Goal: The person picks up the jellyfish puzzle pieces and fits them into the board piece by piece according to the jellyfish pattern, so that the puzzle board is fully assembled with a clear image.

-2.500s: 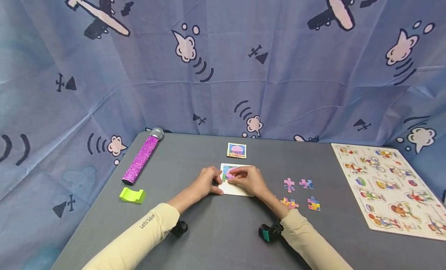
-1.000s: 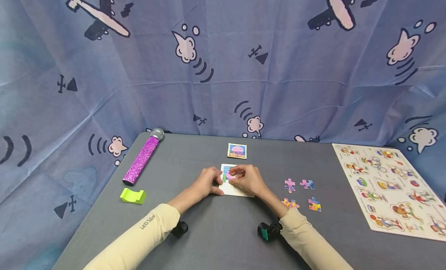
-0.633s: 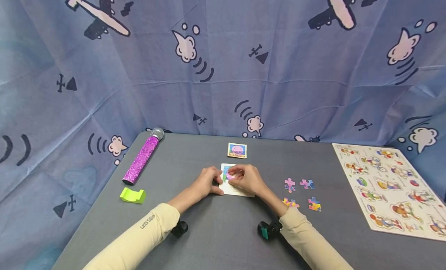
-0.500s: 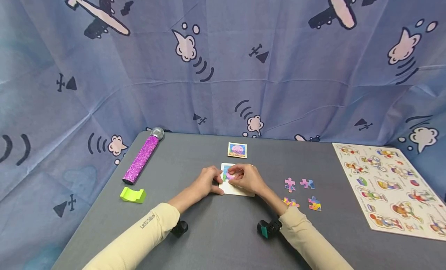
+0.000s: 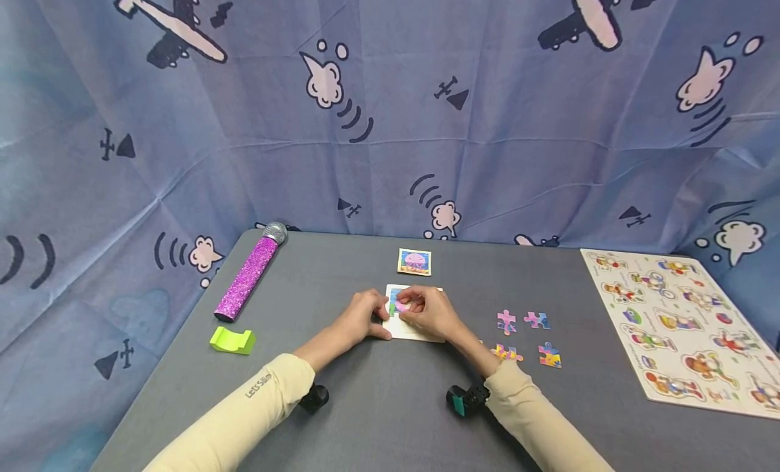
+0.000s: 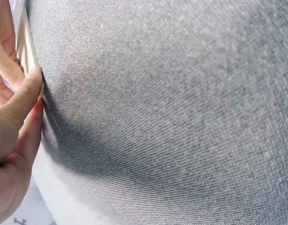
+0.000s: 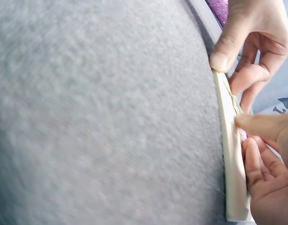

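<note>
In the head view a small cream puzzle tray (image 5: 414,331) lies on the grey table, partly filled with a blue, green and pink picture. My left hand (image 5: 363,314) holds the tray's left side; in the left wrist view its thumb (image 6: 29,89) is on the corner. Above the tray, my right hand (image 5: 431,311) pinches a pink puzzle piece (image 5: 402,308), mostly covered by the fingers. The right wrist view has the tray's pale edge (image 7: 233,187) nearly side-on, with fingertips of both hands against it. How the piece sits in the tray is hidden.
Beyond the tray lies a small jellyfish picture (image 5: 414,262). Several loose puzzle pieces (image 5: 506,322) lie right of my right wrist. A large picture board (image 5: 688,330) is at far right. Left are a purple glitter microphone (image 5: 248,275) and a lime green block (image 5: 232,341).
My right hand's fingers are more bent than at first, and its wrist has shifted slightly left. My left hand and the tray stay where they were.
</note>
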The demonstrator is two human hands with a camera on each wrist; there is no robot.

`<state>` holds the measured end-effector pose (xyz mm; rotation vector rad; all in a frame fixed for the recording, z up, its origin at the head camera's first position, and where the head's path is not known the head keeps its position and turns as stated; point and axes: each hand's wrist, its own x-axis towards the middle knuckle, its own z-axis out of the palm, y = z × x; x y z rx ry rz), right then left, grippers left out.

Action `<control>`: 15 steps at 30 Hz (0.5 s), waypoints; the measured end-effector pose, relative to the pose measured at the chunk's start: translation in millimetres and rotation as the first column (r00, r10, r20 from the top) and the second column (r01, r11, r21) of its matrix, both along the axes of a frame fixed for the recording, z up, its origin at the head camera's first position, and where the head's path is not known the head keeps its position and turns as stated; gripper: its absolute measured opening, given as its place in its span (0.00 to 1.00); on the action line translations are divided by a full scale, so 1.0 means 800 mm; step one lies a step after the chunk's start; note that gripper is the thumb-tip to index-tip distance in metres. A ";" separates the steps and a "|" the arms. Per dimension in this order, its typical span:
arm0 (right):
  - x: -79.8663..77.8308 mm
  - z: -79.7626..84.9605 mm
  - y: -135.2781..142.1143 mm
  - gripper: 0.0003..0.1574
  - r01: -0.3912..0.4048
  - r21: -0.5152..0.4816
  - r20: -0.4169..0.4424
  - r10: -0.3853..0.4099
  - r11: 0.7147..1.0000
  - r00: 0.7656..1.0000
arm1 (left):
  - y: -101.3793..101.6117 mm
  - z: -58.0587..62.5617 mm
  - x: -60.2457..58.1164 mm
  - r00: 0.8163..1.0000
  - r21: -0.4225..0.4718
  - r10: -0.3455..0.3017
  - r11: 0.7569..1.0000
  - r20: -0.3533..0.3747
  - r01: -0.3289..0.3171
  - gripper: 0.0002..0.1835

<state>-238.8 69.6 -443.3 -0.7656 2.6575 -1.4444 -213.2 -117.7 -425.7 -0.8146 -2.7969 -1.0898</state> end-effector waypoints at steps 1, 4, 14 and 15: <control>0.000 0.000 -0.001 0.16 0.004 -0.002 -0.004 -0.004 1.000 1.000 | 0.000 0.000 0.000 1.000 -0.001 0.000 1.000 -0.003 0.000 0.15; 0.001 0.000 -0.001 0.16 0.008 -0.003 -0.015 -0.008 1.000 1.000 | -0.001 0.001 0.000 1.000 -0.006 0.001 1.000 -0.008 -0.001 0.15; 0.002 -0.004 -0.001 0.18 0.020 -0.040 0.006 -0.020 0.999 1.000 | 0.001 0.002 0.001 1.000 -0.009 0.003 1.000 0.014 -0.002 0.14; 0.002 -0.005 -0.001 0.18 0.025 -0.051 0.007 -0.025 0.998 1.000 | 0.001 0.002 0.001 1.000 -0.007 0.003 1.000 0.015 -0.003 0.14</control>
